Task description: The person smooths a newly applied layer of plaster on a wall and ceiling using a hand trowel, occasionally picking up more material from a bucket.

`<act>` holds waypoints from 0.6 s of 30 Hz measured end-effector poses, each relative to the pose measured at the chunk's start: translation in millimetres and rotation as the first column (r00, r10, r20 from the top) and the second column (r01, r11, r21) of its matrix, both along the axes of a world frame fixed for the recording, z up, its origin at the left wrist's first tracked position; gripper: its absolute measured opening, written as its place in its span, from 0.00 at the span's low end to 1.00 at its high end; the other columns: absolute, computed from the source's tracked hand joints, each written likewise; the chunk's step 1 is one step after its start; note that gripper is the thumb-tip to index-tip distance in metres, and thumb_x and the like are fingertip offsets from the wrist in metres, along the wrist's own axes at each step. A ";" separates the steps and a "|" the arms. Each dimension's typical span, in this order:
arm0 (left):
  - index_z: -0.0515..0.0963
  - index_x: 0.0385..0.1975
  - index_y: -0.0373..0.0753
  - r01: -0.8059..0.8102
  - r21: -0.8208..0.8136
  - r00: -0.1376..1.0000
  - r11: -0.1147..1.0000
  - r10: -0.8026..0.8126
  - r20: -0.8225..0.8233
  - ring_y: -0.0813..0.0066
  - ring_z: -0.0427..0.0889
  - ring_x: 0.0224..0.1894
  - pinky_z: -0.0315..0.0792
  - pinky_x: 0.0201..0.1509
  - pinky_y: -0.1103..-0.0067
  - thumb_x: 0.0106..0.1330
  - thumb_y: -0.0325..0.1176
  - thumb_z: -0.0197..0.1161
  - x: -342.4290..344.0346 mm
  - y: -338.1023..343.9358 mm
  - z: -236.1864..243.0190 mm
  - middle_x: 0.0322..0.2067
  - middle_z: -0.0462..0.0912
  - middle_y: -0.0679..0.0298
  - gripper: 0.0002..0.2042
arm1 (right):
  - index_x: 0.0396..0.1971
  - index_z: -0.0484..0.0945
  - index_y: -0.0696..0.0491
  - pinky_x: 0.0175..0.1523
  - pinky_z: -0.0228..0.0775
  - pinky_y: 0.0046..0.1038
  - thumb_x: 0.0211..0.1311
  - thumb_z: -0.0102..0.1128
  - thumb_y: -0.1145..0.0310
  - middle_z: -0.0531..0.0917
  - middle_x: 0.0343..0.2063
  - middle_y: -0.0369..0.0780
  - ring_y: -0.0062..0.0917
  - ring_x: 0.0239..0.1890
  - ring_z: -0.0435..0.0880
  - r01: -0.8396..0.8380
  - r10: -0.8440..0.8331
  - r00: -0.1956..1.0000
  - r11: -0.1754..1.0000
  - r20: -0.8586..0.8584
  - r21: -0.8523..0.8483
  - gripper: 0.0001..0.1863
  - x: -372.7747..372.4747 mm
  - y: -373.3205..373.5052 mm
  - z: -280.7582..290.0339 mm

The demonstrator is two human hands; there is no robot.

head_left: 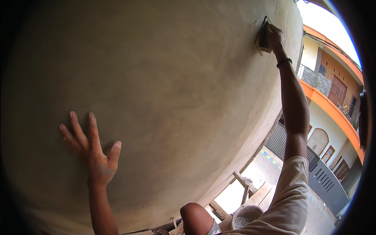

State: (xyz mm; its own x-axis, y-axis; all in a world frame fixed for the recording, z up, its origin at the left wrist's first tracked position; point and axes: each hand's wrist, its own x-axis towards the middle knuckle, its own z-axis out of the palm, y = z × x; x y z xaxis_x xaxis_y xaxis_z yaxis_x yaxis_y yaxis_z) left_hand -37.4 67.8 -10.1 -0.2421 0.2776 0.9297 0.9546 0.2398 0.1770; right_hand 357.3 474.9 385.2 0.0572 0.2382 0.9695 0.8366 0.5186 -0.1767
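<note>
Clenched around a flat plastering tool (261, 40), the right grip (275, 36) is raised high, near the wall's far right edge. The tool stands steeply tilted against the grey wall (164, 78), its dark body edged with pale, crusted material; part of it is hidden by the fingers. A dark bracelet (284, 62) circles the right wrist, and below it the bare forearm runs down to a light short sleeve (291, 184).

Well apart, lower and to the left, the left grip (99, 162) is released and holds nothing: its fingers are spread upward, the thumb out to the right, and it appears to rest on the wall. Grey smears mark the skin near the thumb. The wall is smooth overall, with uneven lighter and darker patches.

Below, between the two arms, a bent knee (197, 219) shows. Beside it, partly covered by the sleeve, sits a bucket (247, 216) with a greyish inside, near some wooden planks (261, 196). Farther out at the right stand a dark grey gate (327, 187) and a two-storey building (331, 121) with orange bands and an arched doorway (318, 141).
</note>
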 end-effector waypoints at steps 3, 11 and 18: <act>0.55 0.73 0.41 0.023 -0.005 1.000 1.000 -0.023 -0.018 0.33 0.26 0.75 0.30 0.71 0.39 0.61 0.49 0.61 -4.0 -13.2 1.1 0.76 0.37 0.49 0.41 | 0.57 0.79 0.31 0.59 0.73 0.40 0.66 0.48 0.49 0.82 0.52 0.45 0.43 0.54 0.81 -0.014 0.010 0.999 0.998 0.052 0.062 0.22 -34.9 -37.3 -47.9; 0.56 0.73 0.40 0.049 0.013 0.999 0.999 -0.049 -0.002 0.33 0.27 0.75 0.30 0.72 0.40 0.61 0.48 0.61 -0.2 -5.0 -1.2 0.76 0.38 0.49 0.40 | 0.55 0.80 0.33 0.55 0.74 0.43 0.67 0.46 0.50 0.84 0.48 0.45 0.46 0.51 0.82 0.024 -0.027 0.996 0.999 0.082 0.038 0.21 -15.7 -24.4 11.7; 0.53 0.74 0.42 0.048 0.008 0.999 0.999 -0.048 -0.010 0.35 0.27 0.75 0.30 0.73 0.42 0.63 0.50 0.60 -1.5 -10.9 -3.9 0.76 0.37 0.51 0.41 | 0.56 0.80 0.31 0.53 0.76 0.39 0.66 0.51 0.46 0.86 0.45 0.44 0.39 0.48 0.85 0.078 -0.100 0.987 0.981 0.123 0.177 0.21 -22.1 -28.7 51.4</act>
State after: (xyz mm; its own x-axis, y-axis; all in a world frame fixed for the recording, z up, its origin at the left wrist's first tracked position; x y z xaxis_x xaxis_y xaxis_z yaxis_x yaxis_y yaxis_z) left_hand -38.9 56.8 -14.0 -0.2193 0.2809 0.9343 0.9667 0.1919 0.1693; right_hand 335.2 446.2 436.6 -0.0591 0.0674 0.9960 0.8907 0.4540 0.0221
